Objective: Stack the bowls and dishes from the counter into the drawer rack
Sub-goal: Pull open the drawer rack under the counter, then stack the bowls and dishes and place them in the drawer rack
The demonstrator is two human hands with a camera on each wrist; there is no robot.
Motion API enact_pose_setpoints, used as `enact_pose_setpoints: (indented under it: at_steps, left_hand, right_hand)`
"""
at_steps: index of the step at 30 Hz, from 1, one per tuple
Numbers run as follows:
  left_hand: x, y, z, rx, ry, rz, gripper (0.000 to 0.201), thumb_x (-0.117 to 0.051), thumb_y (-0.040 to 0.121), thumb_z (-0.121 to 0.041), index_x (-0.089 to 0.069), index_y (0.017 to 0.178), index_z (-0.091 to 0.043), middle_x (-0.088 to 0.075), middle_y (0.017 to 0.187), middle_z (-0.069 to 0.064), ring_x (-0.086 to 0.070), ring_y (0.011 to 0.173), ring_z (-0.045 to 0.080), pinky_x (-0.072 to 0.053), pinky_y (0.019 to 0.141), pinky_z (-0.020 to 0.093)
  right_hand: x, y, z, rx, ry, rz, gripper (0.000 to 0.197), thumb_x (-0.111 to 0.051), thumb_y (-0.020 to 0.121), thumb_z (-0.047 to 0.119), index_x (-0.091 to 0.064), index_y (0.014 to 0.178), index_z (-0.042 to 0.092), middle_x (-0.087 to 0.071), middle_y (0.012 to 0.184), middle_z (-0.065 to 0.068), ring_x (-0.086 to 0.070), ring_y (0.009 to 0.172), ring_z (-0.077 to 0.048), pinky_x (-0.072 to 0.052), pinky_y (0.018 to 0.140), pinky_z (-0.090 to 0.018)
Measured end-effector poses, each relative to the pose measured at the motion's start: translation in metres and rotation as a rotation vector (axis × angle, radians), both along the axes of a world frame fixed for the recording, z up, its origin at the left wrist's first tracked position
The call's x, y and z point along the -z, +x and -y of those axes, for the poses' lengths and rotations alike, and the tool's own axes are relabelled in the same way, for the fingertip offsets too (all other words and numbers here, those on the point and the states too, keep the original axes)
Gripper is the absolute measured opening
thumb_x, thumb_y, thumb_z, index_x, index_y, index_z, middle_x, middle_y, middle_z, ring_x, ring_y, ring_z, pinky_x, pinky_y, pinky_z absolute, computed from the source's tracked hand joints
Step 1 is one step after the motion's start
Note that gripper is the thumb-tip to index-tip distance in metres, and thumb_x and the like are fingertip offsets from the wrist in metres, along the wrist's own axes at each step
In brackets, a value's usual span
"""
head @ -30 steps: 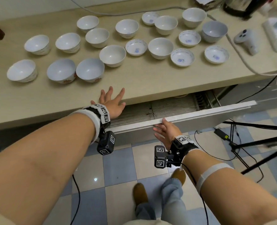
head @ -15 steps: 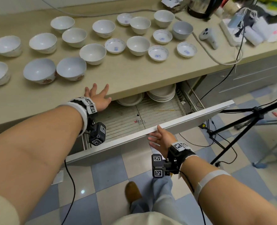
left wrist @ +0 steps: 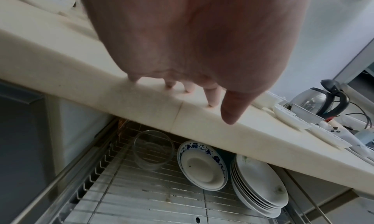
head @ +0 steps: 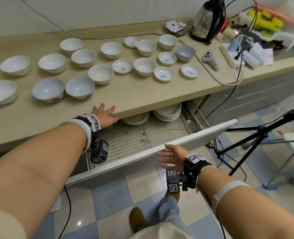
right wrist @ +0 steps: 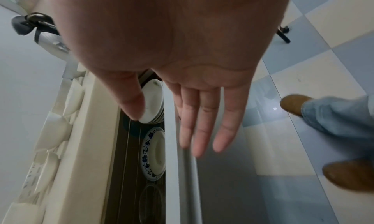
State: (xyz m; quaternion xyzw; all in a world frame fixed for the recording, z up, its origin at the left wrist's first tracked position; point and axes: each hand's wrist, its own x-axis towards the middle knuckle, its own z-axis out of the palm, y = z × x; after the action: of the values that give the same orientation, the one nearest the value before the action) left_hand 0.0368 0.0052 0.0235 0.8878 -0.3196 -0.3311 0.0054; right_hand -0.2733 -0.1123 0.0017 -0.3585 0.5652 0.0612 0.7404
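Note:
Several white bowls (head: 101, 74) and small blue-marked dishes (head: 122, 66) stand spread over the beige counter (head: 142, 95). Below it the drawer stands pulled out, its wire rack (head: 129, 138) holding a stack of white plates (head: 167, 112) and a blue-rimmed plate (left wrist: 202, 163) at the back. My left hand (head: 104, 113) rests open on the counter's front edge, fingertips (left wrist: 212, 99) on top. My right hand (head: 167, 156) is at the top edge of the white drawer front (head: 203, 135), fingers (right wrist: 202, 123) straight along its outer face and holding nothing.
A clear glass bowl (left wrist: 153, 150) sits at the rack's back left. A kettle (head: 206, 19), a white controller (head: 210, 60), a power strip and cables crowd the counter's right end. A black tripod (head: 256, 135) stands on the tiled floor at the right, by the drawer front's corner.
The drawer has slid out much farther, uncovering the rack and the plates at its back. My right hand came back with the drawer front and its fingers have straightened. The left hand stays on the counter edge.

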Motion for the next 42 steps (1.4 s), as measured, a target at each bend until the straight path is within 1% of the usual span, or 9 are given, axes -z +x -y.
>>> enact_pose_setpoints:
  at_steps: [3,6,12,21,24,29,33,39,42]
  left_hand:
    - [-0.019,-0.001,-0.005,0.025,-0.005,-0.055,0.068,-0.051,0.097,-0.045,-0.021,0.157,-0.034,0.001,0.168,0.008,0.0,0.154,0.034,-0.006,0.124,0.048]
    - [-0.037,-0.006,-0.012,0.048,-0.086,-0.069,0.052,-0.055,0.097,-0.039,-0.048,0.146,-0.023,-0.033,0.16,0.009,-0.032,0.146,0.028,-0.024,0.118,0.037]
    - [-0.061,0.002,-0.027,-0.207,-0.37,-0.135,0.02,-0.064,0.09,-0.026,-0.074,0.101,-0.013,-0.076,0.106,0.005,-0.072,0.095,0.021,-0.049,0.069,0.022]
    - [-0.072,0.045,-0.057,-0.698,-0.403,-0.192,0.025,-0.057,0.096,-0.023,-0.064,0.111,-0.004,-0.069,0.093,0.007,-0.066,0.071,0.017,-0.044,0.053,0.022]
    - [-0.079,0.058,-0.057,-0.916,-0.443,-0.239,0.025,-0.047,0.102,-0.02,-0.053,0.122,-0.007,-0.062,0.095,0.009,-0.063,0.08,0.022,-0.045,0.068,0.03]
    - [-0.073,0.082,-0.068,-1.312,-0.576,-0.329,0.052,-0.048,0.101,-0.04,-0.042,0.14,-0.006,-0.059,0.134,0.021,-0.062,0.12,0.034,-0.047,0.099,0.045]
    - [-0.061,0.101,-0.08,-1.451,-0.689,-0.319,0.056,-0.052,0.099,-0.041,-0.046,0.137,-0.001,-0.065,0.126,0.025,-0.07,0.092,0.031,-0.055,0.067,0.036]
    - [-0.037,0.141,-0.081,-1.455,-0.766,-0.312,0.041,-0.047,0.1,-0.021,-0.04,0.135,-0.002,-0.068,0.094,0.024,-0.066,0.07,0.03,-0.054,0.058,0.036]
    - [-0.023,0.16,-0.089,-1.424,-0.761,-0.312,0.035,-0.042,0.096,-0.008,-0.042,0.129,0.003,-0.065,0.082,0.022,-0.066,0.065,0.03,-0.055,0.054,0.036]
  right_hand:
    - [-0.031,0.01,0.019,-0.204,-0.146,-0.123,0.029,-0.056,0.096,0.021,-0.063,0.115,0.001,-0.074,0.102,-0.01,-0.071,0.084,-0.026,-0.058,0.067,-0.034]
    - [-0.061,0.033,0.04,-0.275,-0.322,-0.119,0.024,-0.055,0.096,0.018,-0.064,0.115,0.006,-0.073,0.095,-0.01,-0.07,0.084,-0.025,-0.056,0.071,-0.034]
    - [-0.106,0.092,0.062,-0.357,-0.522,0.022,0.019,-0.054,0.097,0.015,-0.06,0.112,0.004,-0.067,0.087,-0.01,-0.064,0.068,-0.022,-0.053,0.056,-0.026]
    - [-0.098,0.196,0.071,-0.608,-0.5,0.176,0.021,-0.053,0.097,0.016,-0.064,0.112,0.007,-0.069,0.099,-0.011,-0.068,0.077,-0.023,-0.054,0.067,-0.029]
    - [-0.094,0.234,0.076,-0.645,-0.454,0.203,0.02,-0.054,0.096,0.017,-0.063,0.111,0.006,-0.07,0.1,-0.012,-0.069,0.079,-0.025,-0.055,0.074,-0.033]
    - [-0.086,0.298,0.081,-0.639,-0.406,0.244,0.023,-0.054,0.097,0.017,-0.055,0.117,0.006,-0.067,0.11,-0.017,-0.07,0.083,-0.031,-0.058,0.074,-0.037]
    - [-0.081,0.336,0.081,-0.563,-0.367,0.191,0.023,-0.053,0.099,0.016,-0.048,0.117,0.003,-0.063,0.096,-0.016,-0.068,0.073,-0.029,-0.059,0.065,-0.039]
    - [-0.068,0.374,0.081,-0.522,-0.412,0.073,0.027,-0.053,0.097,0.019,-0.055,0.113,-0.003,-0.07,0.091,-0.018,-0.07,0.068,-0.029,-0.062,0.065,-0.038]
    - [-0.062,0.386,0.081,-0.536,-0.485,0.059,0.039,-0.055,0.094,0.015,-0.053,0.127,-0.005,-0.069,0.113,-0.02,-0.071,0.082,-0.028,-0.063,0.062,-0.029]
